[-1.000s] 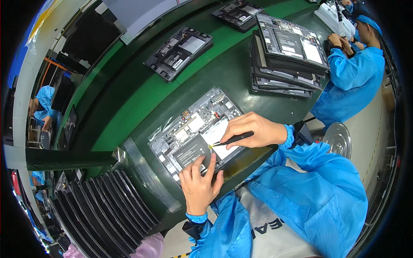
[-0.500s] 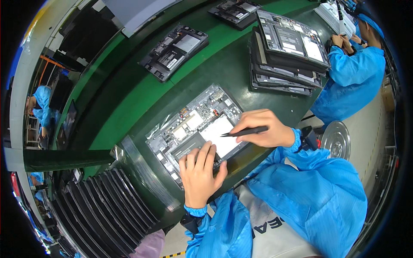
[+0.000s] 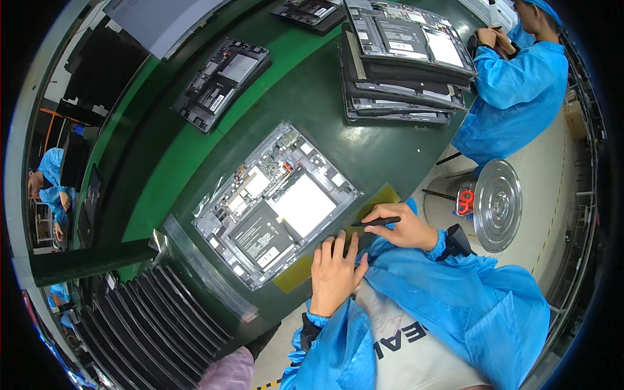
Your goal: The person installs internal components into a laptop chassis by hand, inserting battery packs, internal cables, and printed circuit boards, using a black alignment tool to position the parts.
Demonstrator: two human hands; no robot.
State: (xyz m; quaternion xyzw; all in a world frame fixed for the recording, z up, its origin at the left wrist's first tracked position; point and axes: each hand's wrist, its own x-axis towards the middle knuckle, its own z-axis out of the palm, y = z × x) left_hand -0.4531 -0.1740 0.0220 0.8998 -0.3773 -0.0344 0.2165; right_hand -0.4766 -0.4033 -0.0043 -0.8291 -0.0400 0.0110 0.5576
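Note:
An opened tablet or laptop chassis (image 3: 218, 227) lies slanted on the green table, its circuit board, black battery (image 3: 263, 237) and bright white panel (image 3: 302, 205) exposed. My right hand (image 3: 409, 227) grips a slim black pointed tool (image 3: 380, 221), held off to the right of the chassis near the table's front edge. Beside it, my left hand (image 3: 335, 270) rests with its fingers stretched out over the amber strip (image 3: 296, 274) on that edge. The left hand holds nothing that I can see, and both hands are apart from the chassis.
A tall stack of similar chassis (image 3: 403, 78) stands at the far right, and another chassis (image 3: 221, 84) lies at the back. Thin black panels (image 3: 156, 318) stand in a row at lower left. A co-worker (image 3: 520, 84) sits at right, behind a round stool (image 3: 498, 205).
Both hands have drawn back from the chassis toward the table's front edge, the black tool still in my right hand. The battery and white panel now show uncovered. The view has shifted.

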